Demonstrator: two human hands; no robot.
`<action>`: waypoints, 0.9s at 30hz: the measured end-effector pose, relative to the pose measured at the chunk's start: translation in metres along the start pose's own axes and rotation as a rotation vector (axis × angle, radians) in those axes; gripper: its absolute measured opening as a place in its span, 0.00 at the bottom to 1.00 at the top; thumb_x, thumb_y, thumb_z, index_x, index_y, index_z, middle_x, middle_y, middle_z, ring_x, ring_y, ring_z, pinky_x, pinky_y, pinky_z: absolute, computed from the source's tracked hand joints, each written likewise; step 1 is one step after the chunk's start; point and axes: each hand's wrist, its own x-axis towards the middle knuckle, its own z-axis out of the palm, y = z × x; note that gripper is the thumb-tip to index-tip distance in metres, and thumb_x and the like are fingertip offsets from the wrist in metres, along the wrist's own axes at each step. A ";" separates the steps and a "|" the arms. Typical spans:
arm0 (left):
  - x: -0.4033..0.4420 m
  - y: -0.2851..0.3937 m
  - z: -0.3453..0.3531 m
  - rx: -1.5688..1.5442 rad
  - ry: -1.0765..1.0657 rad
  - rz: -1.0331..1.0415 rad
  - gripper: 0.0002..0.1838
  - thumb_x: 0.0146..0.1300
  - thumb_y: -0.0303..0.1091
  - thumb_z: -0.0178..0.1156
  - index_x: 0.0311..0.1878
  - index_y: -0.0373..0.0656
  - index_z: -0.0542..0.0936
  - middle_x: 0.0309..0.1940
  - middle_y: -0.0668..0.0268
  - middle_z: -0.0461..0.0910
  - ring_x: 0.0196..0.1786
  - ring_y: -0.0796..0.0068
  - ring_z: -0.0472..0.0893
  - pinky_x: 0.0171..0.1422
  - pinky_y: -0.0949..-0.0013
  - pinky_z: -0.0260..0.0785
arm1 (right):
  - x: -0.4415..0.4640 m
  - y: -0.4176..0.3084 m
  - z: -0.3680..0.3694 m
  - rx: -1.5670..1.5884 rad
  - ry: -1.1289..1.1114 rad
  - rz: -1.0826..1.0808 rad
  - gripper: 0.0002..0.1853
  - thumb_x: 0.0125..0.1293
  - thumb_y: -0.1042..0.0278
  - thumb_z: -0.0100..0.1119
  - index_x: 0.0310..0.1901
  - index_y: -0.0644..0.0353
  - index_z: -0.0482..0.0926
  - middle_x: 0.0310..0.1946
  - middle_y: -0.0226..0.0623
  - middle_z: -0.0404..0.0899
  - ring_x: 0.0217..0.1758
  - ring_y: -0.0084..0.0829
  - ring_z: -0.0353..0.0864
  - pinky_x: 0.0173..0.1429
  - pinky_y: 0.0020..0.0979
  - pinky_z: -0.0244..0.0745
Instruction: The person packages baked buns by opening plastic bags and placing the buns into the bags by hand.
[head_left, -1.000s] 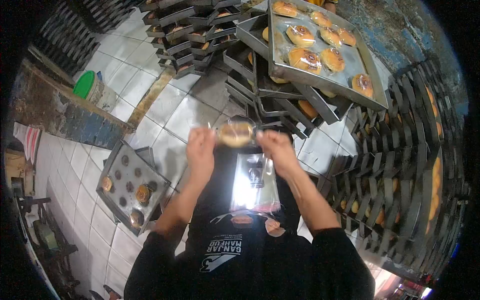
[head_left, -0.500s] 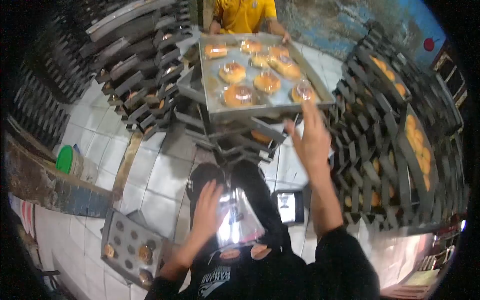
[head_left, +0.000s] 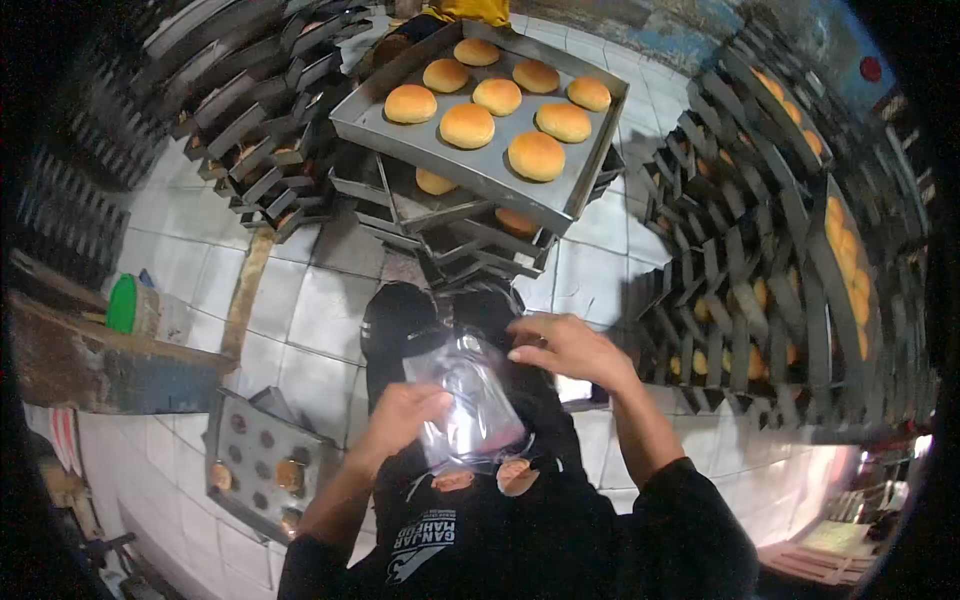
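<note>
A stack of clear plastic bags (head_left: 470, 415) lies on my lap. My left hand (head_left: 405, 415) is closed at the left edge of the stack, fingers pinching a clear bag. Just above the stack's upper right, my right hand (head_left: 565, 348) is open, thumb apart from the fingers, with nothing visible in it. Beyond my knees a metal tray (head_left: 350, 120) with several unwrapped round buns (head_left: 467, 126) rests on top of a pile of trays.
Tall stacks of trays with buns (head_left: 740, 290) stand at the right, and more trays (head_left: 250, 130) at the upper left. A tray with a few buns (head_left: 240, 490) lies lower left, near a green-lidded bucket (head_left: 150, 308). A person in yellow (head_left: 470, 10) is beyond the top tray.
The tray of wrapped buns is gone from the pile; unwrapped buns now show on top. My right hand has come back from that tray toward the bags. My left hand has closed on a bag.
</note>
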 end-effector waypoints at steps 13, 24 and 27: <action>0.033 -0.013 -0.015 -0.636 0.625 0.180 0.14 0.79 0.42 0.57 0.46 0.39 0.80 0.33 0.65 0.84 0.33 0.76 0.83 0.38 0.70 0.78 | 0.185 -0.008 -0.154 -0.437 0.425 0.144 0.39 0.61 0.37 0.72 0.53 0.74 0.81 0.46 0.58 0.85 0.50 0.51 0.87 0.56 0.46 0.79; 0.108 0.023 -0.068 -1.116 0.492 0.141 0.12 0.75 0.38 0.62 0.51 0.39 0.79 0.49 0.57 0.86 0.54 0.61 0.87 0.55 0.56 0.83 | 0.074 -0.106 -0.027 0.514 0.494 -0.319 0.26 0.64 0.70 0.73 0.62 0.64 0.74 0.54 0.42 0.83 0.55 0.36 0.85 0.61 0.37 0.81; 0.124 0.031 -0.060 -1.056 0.461 0.132 0.16 0.71 0.41 0.67 0.52 0.41 0.79 0.51 0.60 0.85 0.59 0.63 0.84 0.59 0.52 0.82 | 0.053 -0.088 0.047 -0.084 0.527 -0.710 0.31 0.50 0.78 0.76 0.59 0.63 0.76 0.53 0.51 0.80 0.58 0.53 0.81 0.63 0.46 0.79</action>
